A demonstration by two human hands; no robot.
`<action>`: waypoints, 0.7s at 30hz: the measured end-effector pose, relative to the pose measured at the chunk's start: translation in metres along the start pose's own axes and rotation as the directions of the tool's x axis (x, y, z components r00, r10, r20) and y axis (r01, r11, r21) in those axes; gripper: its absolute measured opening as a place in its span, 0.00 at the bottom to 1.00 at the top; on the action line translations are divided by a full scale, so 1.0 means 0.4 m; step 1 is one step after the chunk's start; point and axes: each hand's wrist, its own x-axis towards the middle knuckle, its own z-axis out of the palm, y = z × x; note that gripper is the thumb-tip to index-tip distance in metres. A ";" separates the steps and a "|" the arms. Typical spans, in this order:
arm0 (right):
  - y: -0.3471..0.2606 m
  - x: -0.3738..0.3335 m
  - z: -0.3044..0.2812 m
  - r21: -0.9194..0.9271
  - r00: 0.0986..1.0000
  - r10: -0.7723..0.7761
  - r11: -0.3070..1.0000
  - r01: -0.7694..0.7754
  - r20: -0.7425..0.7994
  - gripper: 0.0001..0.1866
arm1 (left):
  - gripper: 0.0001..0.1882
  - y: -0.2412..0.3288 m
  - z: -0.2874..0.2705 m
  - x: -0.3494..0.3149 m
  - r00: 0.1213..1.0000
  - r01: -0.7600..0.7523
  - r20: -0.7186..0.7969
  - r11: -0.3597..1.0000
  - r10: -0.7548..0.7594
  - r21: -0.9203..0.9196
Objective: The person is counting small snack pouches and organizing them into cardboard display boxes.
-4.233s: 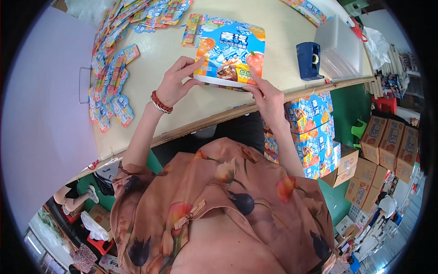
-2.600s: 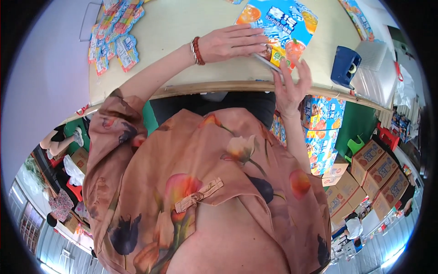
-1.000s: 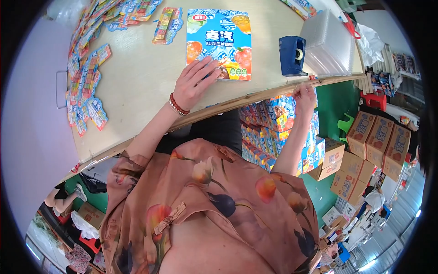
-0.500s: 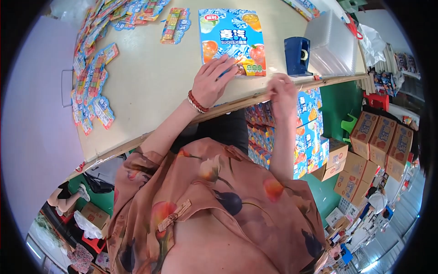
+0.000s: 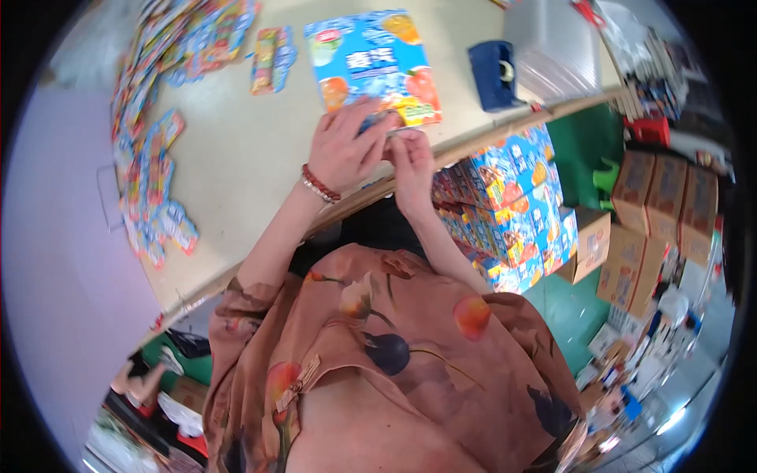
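I've got the bld. L hand (image 5: 347, 142) laid over the near-L part of the blue box (image 5: 371, 59), fingers a bit spread, pressing on its printed face rather than gripping round it. R hand (image 5: 412, 162) is right up by the box's near edge, just beside the L fingers; thumb & fingertips drawn together, but it's blurry, so can't tell if they're pinching anything. Box lies on the pale tabletop (image 5: 236, 173), printed face up, close to the near edge & roughly mid-scene L to R. Red beaded bracelet (image 5: 319, 186) on the L wrist. One candy strip (image 5: 272, 61) lies alone just L of the box; more strips (image 5: 158, 185) are spread along the table's L side, w/ a big overlapping pile (image 5: 169, 39) at far L. To the R, apart from the box, I see a dark blue tape dispenser (image 5: 494, 76), then a clear plastic stack (image 5: 552, 51) next to it, farther R. Below the table edge, R side, stacked blue boxes (image 5: 516, 177); beyond those, brown cartons (image 5: 662, 197) & a green stool (image 5: 605, 175) on the floor.
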 end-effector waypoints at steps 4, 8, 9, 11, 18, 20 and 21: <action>0.046 -0.003 0.023 0.132 0.999 -0.025 0.991 0.031 -0.045 0.02 | 0.15 -0.015 0.035 0.000 0.998 0.055 -0.031 0.995 -0.053 0.079; 0.025 -0.015 0.045 0.388 0.986 0.142 0.917 -0.098 -0.088 0.12 | 0.13 -0.015 0.053 0.007 0.996 -0.002 -0.091 0.986 0.018 0.165; 0.007 -0.021 0.033 0.387 0.985 0.134 0.918 -0.082 -0.109 0.12 | 0.13 -0.015 0.053 0.007 0.996 -0.010 -0.083 0.985 0.025 0.171; -0.022 -0.033 0.005 0.234 0.915 0.354 0.923 -0.307 -0.194 0.18 | 0.15 -0.014 0.053 0.005 0.997 -0.022 -0.068 0.982 0.035 0.187; -0.180 0.085 -0.029 -0.445 0.906 -0.374 0.858 0.256 -0.199 0.13 | 0.20 -0.009 0.031 -0.006 0.997 -0.064 0.057 0.969 0.051 0.239; -0.168 0.193 -0.064 -0.532 0.994 -0.087 0.846 0.036 -0.072 0.31 | 0.25 -0.023 0.016 -0.023 0.992 -0.094 0.103 0.974 0.073 0.207; -0.171 0.237 -0.081 -0.613 0.989 0.145 0.781 -0.118 -0.006 0.40 | 0.28 -0.026 0.014 -0.031 1.000 -0.022 0.001 0.993 0.022 0.115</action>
